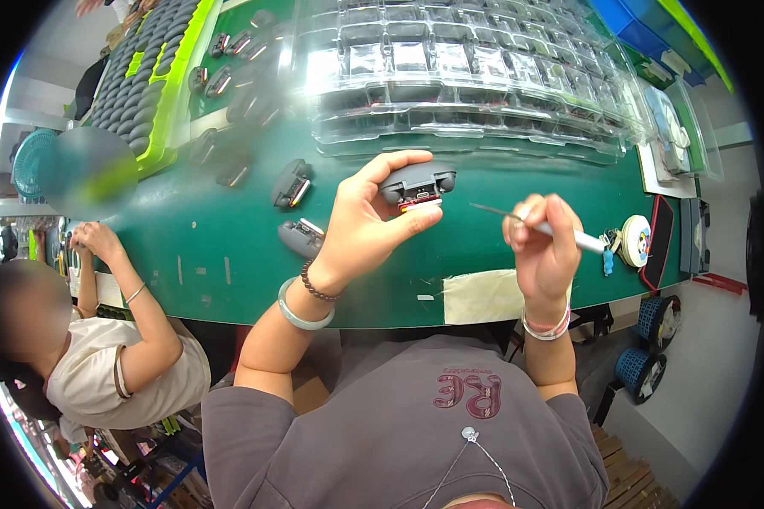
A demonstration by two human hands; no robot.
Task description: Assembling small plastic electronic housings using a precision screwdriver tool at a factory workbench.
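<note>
My left hand (365, 212) grips a dark grey rounded plastic casing (418, 179) between thumb and fingers, above the green table. A small port and some red, white and yellow parts show in its near side. To the right, my right hand (543, 246) pinches a slim white-handled tool (587, 243) with a thin dark pointed tip. That tip points left toward the casing and stays apart from it. Two similar grey casings, one (292, 183) farther back and another (301, 238) nearer, lie left of my left hand.
Stacked clear plastic trays (467, 119) cover the back of the green table (212, 280). A lime-edged tray (157, 127) of grey pieces stands back left. A beige cloth (481, 297) lies at the front edge, a dark red-edged phone-like slab (656, 242) at right. Someone else (127, 365) works at left.
</note>
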